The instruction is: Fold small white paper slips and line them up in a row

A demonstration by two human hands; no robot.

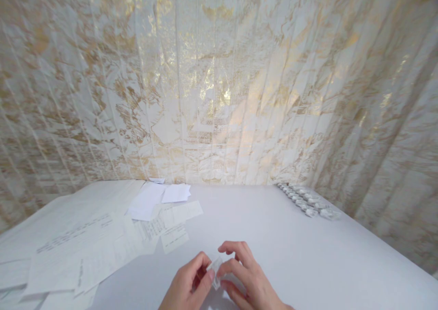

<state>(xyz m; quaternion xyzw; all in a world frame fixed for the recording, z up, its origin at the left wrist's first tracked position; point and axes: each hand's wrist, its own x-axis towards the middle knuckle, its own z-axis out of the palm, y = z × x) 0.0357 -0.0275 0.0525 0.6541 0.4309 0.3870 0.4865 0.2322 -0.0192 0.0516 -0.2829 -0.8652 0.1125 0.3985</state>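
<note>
Low in the middle of the head view, my left hand (pixel 191 280) pinches a small folded piece of paper (pixel 215 269) between thumb and fingers. The piece is whitish, creased and slightly blurred. From the other side my right hand (pixel 248 273) reaches it, thumb and index finger close together at its right edge. Another finger of that hand arches above, off the paper. Below the hands, small white scraps (pixel 226 295) lie on the white table (pixel 290 255), partly hidden by my right hand.
Overlapping printed sheets (pixel 92 237) cover the table's left side. Blank white slips (pixel 147 200) and smaller printed pieces (pixel 175 237) lie at their right edge. Rows of small silvery crumpled pieces (pixel 304 199) sit at the back right. A white-and-gold patterned curtain (pixel 212 82) hangs behind the table.
</note>
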